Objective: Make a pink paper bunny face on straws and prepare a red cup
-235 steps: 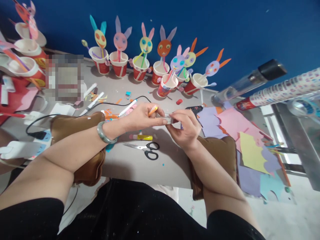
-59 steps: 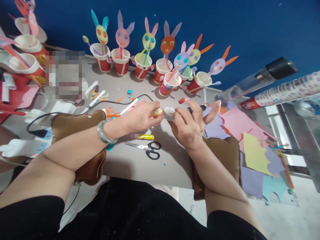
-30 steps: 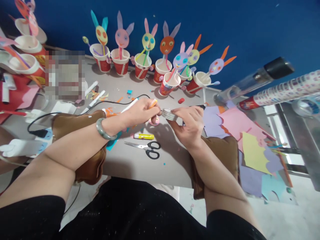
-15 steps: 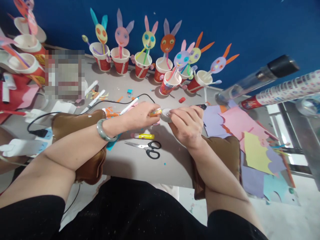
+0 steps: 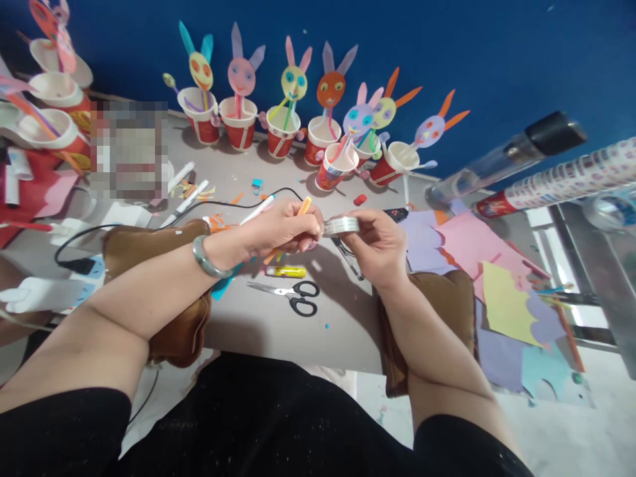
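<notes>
My left hand is closed around an orange straw, which sticks out above the fist. Orange and yellow ends show under the same hand. A roll of clear tape is gripped between the thumb and fingers of my right hand, tilted edge-on to me. The left fingertips meet the roll's near side; whether they pinch the tape end I cannot make out. Below the hands lie a yellow glue stick and black-handled scissors. Beneath the right hand is a dark and silver object, partly hidden.
Several red paper cups with paper rabbit heads stand along the blue wall. White markers and a black cable lie to the left. Coloured paper sheets cover the right side. Brown cushions lie under both forearms.
The tape roll has turned from face-up to edge-on in my right hand. My left hand has rotated, so the orange straw now points upward. The dark and silver object has come into sight.
</notes>
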A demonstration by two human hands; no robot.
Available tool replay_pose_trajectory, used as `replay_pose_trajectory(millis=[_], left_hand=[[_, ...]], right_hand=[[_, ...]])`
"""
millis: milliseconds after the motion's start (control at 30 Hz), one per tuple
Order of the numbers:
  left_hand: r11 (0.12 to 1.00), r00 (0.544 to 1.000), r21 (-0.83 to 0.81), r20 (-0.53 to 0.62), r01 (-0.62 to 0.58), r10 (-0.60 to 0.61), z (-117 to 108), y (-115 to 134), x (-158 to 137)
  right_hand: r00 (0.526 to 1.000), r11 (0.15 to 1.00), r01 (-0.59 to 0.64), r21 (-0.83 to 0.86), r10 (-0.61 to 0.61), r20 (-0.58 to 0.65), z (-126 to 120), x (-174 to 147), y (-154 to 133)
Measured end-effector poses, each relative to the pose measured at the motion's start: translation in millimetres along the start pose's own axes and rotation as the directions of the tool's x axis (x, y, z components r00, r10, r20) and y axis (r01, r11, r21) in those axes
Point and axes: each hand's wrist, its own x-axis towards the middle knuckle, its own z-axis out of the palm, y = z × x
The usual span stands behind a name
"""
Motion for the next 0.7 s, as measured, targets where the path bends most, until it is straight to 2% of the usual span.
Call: replay_pose_trajectory(millis=[167, 333, 500, 700], left_hand=[[0.993, 0.998, -0.12, 0.054, -0.008, 0.015, -1, -3, 0], [0.983, 0.999, -0.184, 0.035, -0.016, 0.023, 0, -1, 1], [0.982, 0.999, -0.185, 0.023, -0.021, 0.026, 1, -3, 3], [0.987, 0.998, -0.15, -0.047, -0.051, 0.044, 3, -4, 3]], right_hand=[[0.987, 0.966, -0.162, 0.2, 0.158, 0.033, 3, 5, 2], [0.951, 0.883, -0.309, 0.354, 0.298, 0.085, 1, 8, 7], [0.934, 0.83, -0.355, 0.429, 0.328, 0.139, -1, 12, 7], [0.912, 0.787, -0.408, 0.463, 0.377, 0.163, -4, 12, 7]])
